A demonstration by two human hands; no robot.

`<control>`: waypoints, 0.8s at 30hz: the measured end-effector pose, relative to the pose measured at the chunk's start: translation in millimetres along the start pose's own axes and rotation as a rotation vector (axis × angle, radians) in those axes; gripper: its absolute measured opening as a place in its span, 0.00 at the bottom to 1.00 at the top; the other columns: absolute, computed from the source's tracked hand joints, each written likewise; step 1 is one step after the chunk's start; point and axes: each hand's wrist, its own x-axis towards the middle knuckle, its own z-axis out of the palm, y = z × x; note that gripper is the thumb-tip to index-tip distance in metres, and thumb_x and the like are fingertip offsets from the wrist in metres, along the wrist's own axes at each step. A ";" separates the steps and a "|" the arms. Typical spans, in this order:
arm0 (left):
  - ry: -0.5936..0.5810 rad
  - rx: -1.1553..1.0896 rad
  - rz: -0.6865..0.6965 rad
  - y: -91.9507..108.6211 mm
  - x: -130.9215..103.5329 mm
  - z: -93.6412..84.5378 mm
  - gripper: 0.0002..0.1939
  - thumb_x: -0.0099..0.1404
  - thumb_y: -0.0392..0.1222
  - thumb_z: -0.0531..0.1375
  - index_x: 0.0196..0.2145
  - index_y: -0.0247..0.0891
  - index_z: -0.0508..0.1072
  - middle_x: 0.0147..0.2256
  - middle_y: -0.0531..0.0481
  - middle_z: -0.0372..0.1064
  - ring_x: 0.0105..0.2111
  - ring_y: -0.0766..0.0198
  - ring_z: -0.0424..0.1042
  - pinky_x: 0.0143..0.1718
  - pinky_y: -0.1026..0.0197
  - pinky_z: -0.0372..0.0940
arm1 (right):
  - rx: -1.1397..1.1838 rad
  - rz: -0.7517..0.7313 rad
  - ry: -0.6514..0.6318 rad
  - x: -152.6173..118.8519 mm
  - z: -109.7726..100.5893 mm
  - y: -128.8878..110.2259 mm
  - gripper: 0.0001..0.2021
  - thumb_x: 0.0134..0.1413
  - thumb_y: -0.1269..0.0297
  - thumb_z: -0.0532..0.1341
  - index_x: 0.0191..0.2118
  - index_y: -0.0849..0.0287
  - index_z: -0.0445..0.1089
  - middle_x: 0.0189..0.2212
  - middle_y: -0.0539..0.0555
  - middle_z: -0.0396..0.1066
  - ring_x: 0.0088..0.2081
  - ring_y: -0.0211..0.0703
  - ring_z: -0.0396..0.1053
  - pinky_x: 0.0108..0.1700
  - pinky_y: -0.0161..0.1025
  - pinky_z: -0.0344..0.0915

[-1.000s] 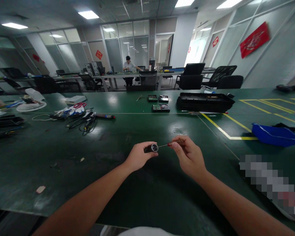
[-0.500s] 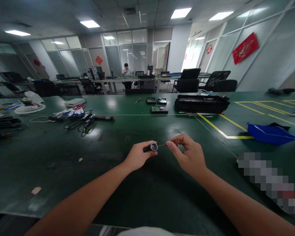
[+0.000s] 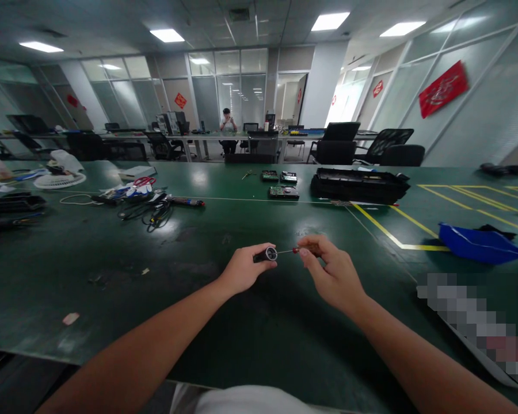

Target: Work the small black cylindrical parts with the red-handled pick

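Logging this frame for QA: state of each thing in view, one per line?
left hand: closed around the small black cylinder
small black cylinder: held above the table, open end toward the right hand
right hand: pinching the thin screwdriver
thin screwdriver: held level, tip at the cylinder's end
black case: lying flat on the green table
circuit boards: flat, untouched
blue bag: slumped on table

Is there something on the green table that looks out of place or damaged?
Small scraps and debris lie loose on the green table. A tangle of cables sprawls untidily. Nothing looks damaged.
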 end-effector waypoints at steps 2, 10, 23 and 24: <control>-0.001 0.003 -0.004 1.4 -0.6 0.8 0.19 0.61 0.41 0.68 0.51 0.44 0.78 0.49 0.52 0.76 0.52 0.55 0.72 0.58 0.56 0.61 | -0.033 0.017 0.004 0.9 -0.4 -1.3 0.12 0.67 0.57 0.54 0.44 0.57 0.72 0.30 0.51 0.77 0.28 0.41 0.73 0.30 0.37 0.64; -0.016 0.037 0.015 9.8 -2.5 -0.6 0.18 0.62 0.41 0.67 0.50 0.44 0.78 0.48 0.52 0.77 0.50 0.56 0.73 0.55 0.57 0.63 | -0.085 0.037 0.083 4.4 -1.6 -6.6 0.16 0.68 0.57 0.52 0.49 0.57 0.72 0.27 0.52 0.76 0.24 0.42 0.70 0.28 0.39 0.61; -0.040 0.028 -0.011 12.5 -3.8 0.0 0.18 0.62 0.40 0.67 0.50 0.44 0.78 0.47 0.52 0.77 0.49 0.56 0.74 0.54 0.57 0.64 | 0.014 0.118 -0.028 5.2 -3.1 -5.5 0.17 0.68 0.58 0.50 0.57 0.58 0.62 0.26 0.50 0.72 0.23 0.43 0.68 0.26 0.40 0.60; -0.038 0.029 -0.017 12.2 -3.9 -0.1 0.18 0.62 0.40 0.67 0.50 0.44 0.78 0.47 0.51 0.77 0.49 0.56 0.74 0.54 0.56 0.64 | 0.020 0.111 -0.022 4.8 -3.4 -6.0 0.16 0.67 0.60 0.51 0.56 0.58 0.63 0.27 0.50 0.73 0.25 0.44 0.69 0.27 0.40 0.62</control>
